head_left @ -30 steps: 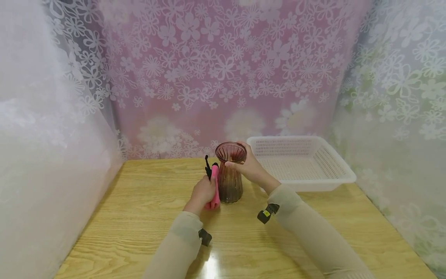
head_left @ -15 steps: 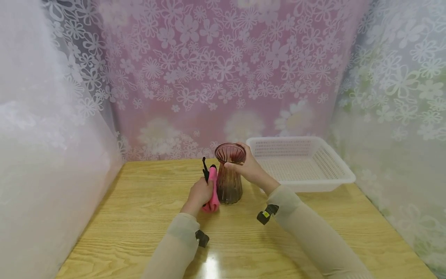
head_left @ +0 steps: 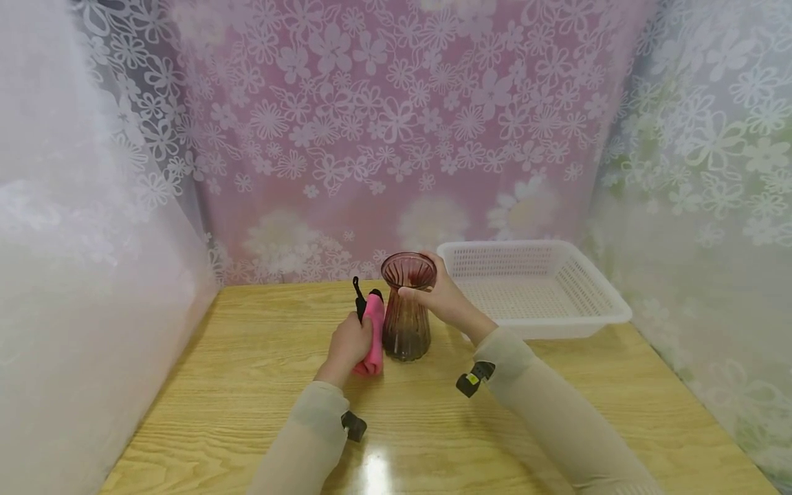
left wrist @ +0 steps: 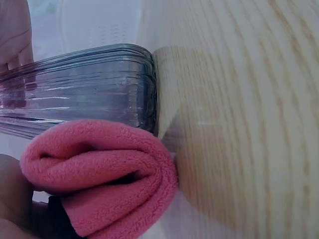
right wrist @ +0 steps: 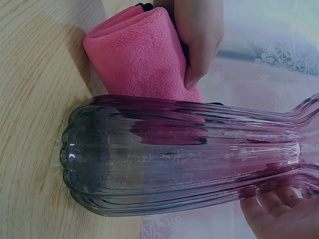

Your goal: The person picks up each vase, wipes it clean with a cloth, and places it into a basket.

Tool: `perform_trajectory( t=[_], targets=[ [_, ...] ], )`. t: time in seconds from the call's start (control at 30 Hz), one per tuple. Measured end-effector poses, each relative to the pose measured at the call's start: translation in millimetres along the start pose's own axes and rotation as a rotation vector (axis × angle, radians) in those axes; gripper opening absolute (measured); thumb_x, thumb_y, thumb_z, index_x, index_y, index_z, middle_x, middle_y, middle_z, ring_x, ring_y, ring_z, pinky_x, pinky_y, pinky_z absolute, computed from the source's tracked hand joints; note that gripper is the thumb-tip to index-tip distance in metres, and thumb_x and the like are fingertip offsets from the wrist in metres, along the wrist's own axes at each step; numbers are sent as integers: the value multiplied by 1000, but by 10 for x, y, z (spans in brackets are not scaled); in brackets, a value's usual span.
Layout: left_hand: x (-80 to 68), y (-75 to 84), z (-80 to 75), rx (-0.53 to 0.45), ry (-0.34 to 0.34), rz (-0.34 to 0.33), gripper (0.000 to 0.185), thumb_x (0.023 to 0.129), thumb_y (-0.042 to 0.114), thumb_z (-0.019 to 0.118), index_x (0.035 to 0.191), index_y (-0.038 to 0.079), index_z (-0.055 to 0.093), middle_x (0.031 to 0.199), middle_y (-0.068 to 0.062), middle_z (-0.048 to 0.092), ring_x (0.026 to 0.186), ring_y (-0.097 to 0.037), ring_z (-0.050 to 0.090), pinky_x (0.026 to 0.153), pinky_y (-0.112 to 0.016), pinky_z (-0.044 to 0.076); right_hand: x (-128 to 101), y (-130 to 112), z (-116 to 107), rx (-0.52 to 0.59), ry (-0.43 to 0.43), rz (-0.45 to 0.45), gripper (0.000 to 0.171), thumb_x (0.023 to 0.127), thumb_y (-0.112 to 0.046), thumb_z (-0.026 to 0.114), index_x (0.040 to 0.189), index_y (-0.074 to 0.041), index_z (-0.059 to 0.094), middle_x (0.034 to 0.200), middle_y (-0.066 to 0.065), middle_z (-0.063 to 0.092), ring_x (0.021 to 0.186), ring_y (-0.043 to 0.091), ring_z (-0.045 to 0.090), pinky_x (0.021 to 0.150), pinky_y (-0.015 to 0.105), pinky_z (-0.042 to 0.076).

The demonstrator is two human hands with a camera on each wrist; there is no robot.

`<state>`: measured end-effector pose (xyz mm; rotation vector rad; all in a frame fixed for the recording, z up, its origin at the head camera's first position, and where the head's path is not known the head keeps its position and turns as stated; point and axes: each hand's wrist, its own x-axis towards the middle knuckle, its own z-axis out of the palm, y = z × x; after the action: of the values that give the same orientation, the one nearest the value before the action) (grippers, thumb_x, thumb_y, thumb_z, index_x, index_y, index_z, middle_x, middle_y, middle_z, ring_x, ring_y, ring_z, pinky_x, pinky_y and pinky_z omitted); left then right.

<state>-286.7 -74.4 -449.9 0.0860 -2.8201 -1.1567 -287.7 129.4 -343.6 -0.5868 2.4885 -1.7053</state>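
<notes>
Holding a folded pink cloth [head_left: 374,340] in the left hand [head_left: 349,340], thumb pressed along its side, fingers curled round and partly hidden, black loop [head_left: 359,295] standing up at the far end. Gripping a ribbed glass vase [head_left: 406,330] with the right hand [head_left: 447,295], high up below the flared mouth, thumb on the near side, fingers round the right side. Vase upright, base on the wooden table [head_left: 247,399], just right of the cloth; contact between cloth and glass impossible to tell. Lower end of the cloth close to the wood, perhaps touching.

Judging by the present layout, somewhere mid-work: cloth in hand and vase steadied, both done; letting go of either, not yet done. No finish readable from the glass.

Widest room for moving on the left and along the near side of the table. Tighter on the right, with the left end of a white plastic basket [head_left: 557,321] just behind the right hand. Tight too on the far side: table edge not far behind the vase, then a floral curtain [head_left: 396,124].
</notes>
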Motion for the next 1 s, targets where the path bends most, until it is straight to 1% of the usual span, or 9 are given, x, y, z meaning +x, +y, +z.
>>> perform_trajectory(
  t=[0.23,0.4,0.53,0.7,0.77,1.0],
  targets=[
    [3,-9,-22,-25,42,19,39,104,29,42,109,-7,58,101,-24,68,95,-41,67,80,-53,52,7,9,-2,15,-11,-2,90,94,-17,70,159,-8,8,150,29,34,139,42,39,108,55,39],
    [3,25,-75,-36,92,36,38,105,29,42,107,-5,58,97,-24,68,93,-41,67,78,-54,52,15,18,-1,15,-6,-13,90,94,-15,71,158,-7,9,149,29,35,138,42,40,108,55,39],
    [-6,74,-141,-52,138,49,40,105,30,41,112,-6,58,99,-26,68,93,-42,67,79,-55,52,26,23,-5,26,-7,-13,89,94,-15,71,158,-8,9,149,28,35,138,41,40,108,54,40],
    [-28,138,-218,-105,179,46,43,106,34,40,118,-4,57,100,-24,68,91,-40,67,78,-54,52,34,27,-10,35,-14,-3,90,94,-16,71,159,-10,9,149,28,36,138,41,40,108,53,40],
    [-39,156,-239,-127,197,56,43,106,34,40,118,-4,57,99,-24,68,89,-39,67,77,-54,52,32,25,-11,33,-13,-3,90,94,-16,71,159,-10,9,149,28,35,138,41,40,108,53,40],
    [-69,205,-284,-193,276,124,39,106,33,42,113,-3,57,91,-21,68,84,-37,67,72,-53,52,14,6,-6,26,-9,-5,88,94,-15,70,158,-7,10,150,29,34,138,41,39,108,53,40]
  ],
)
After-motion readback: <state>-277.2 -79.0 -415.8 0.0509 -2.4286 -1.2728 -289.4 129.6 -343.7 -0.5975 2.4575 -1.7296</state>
